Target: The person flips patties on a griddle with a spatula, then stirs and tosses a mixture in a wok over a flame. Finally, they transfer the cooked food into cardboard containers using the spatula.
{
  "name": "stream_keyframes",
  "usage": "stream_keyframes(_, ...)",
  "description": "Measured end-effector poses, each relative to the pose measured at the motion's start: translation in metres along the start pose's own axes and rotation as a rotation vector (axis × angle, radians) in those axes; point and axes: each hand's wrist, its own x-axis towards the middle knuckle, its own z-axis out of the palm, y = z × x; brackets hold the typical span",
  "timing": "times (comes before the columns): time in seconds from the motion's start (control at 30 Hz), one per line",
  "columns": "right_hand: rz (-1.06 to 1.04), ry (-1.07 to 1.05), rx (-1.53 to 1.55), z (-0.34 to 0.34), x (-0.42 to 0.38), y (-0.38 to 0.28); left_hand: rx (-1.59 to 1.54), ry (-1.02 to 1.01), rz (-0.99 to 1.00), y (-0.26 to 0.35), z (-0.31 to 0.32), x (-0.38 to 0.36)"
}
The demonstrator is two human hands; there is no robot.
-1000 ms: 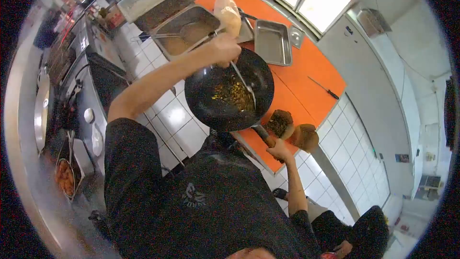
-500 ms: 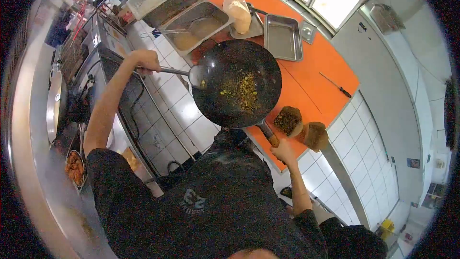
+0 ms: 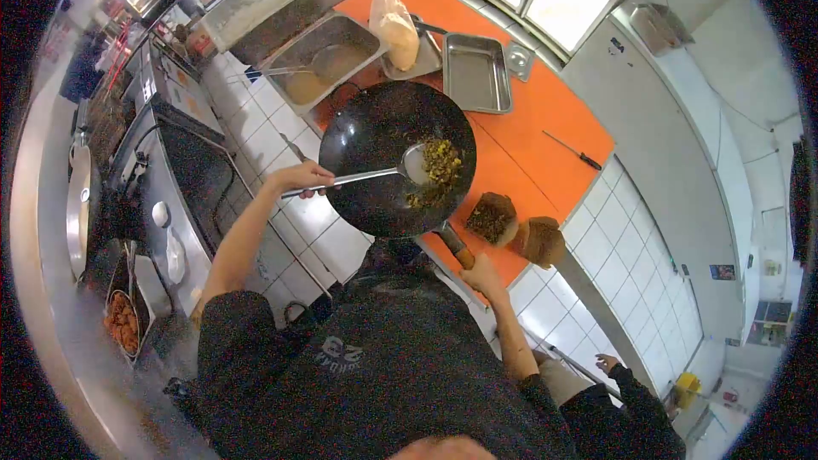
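A black wok (image 3: 366,136) is held out in front of me, overlapping the edge of the orange tabletop. My right hand (image 3: 483,277) is wrapped round its wooden handle (image 3: 463,257). Closed on the shaft of a metal ladle (image 3: 366,177), my left hand (image 3: 300,179) is by the wok's left rim. The ladle's bowl is inside the wok, against chopped yellow-green and brown food (image 3: 441,166) on the right side. Just right of the wok is an open brown container (image 3: 492,215) of dark chopped food, with a second brown container (image 3: 541,241) beside it.
On the orange table (image 3: 545,111) are a metal tray (image 3: 475,77), a bag (image 3: 396,34) and a thin dark-handled tool (image 3: 573,151). A deep metal pan (image 3: 319,60) stands behind the wok. To the left is a steel counter with reddish-brown food (image 3: 122,321). Another person's hand (image 3: 607,364) shows lower right.
The ladle has moved from the wok's left rim across into the food, which is now bunched to the right. My right hand keeps the handle. Another person's hand has come into view.
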Motion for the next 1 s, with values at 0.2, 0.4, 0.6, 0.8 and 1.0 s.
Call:
stream_keyframes(0.2,0.106,-0.341,0.273,-0.029,0.011,-0.005,-0.257,0.150,0.071,-0.026,0.055,-0.052)
stream_keyframes(0.4,-0.097,-0.280,0.333,-0.028,0.000,0.001,-0.343,0.245,0.069,-0.044,0.105,-0.076)
stream_keyframes(0.6,0.264,0.608,0.013,-0.022,-0.018,0.015,-0.318,0.302,0.145,-0.003,0.141,-0.096)
stream_keyframes(0.8,0.402,0.417,0.058,-0.037,0.005,0.024,0.057,0.378,0.306,0.063,0.173,-0.075)
stream_keyframes(1.0,0.243,0.554,-0.012,-0.036,0.016,0.033,0.407,0.643,0.460,0.076,0.209,-0.057)
